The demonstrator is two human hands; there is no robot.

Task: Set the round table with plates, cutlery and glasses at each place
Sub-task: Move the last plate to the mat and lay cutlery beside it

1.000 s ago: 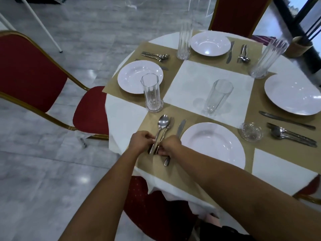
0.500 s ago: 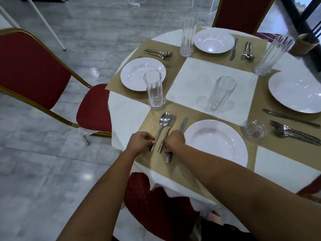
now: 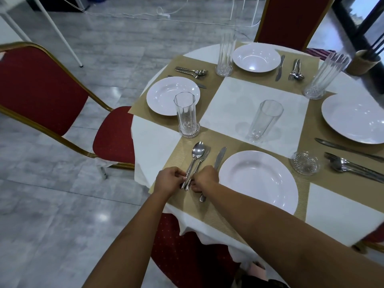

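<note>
On the near gold placemat (image 3: 180,202), a spoon (image 3: 198,151) and a fork (image 3: 205,155) lie side by side, left of a knife (image 3: 220,157) and the near white plate (image 3: 257,179). My left hand (image 3: 168,180) pinches the spoon's handle end. My right hand (image 3: 204,178) pinches the fork's handle end and covers the middle of the knife's handle. A tall glass (image 3: 185,113) stands on a coaster at the mat's far left corner. Another glass (image 3: 264,121) stands on the white centre cloth. An empty glass coaster (image 3: 304,163) lies right of the plate.
Three other places hold white plates (image 3: 172,96) (image 3: 256,57) (image 3: 353,119) with cutlery beside them, and tall ribbed glasses (image 3: 225,55) (image 3: 325,76). Red chairs with gold frames (image 3: 41,90) (image 3: 291,19) stand around the table. One red seat (image 3: 182,252) sits under the near edge.
Both hands stay at the handle ends. The spoon and fork now lie tighter together and more parallel. My view has shifted slightly.
</note>
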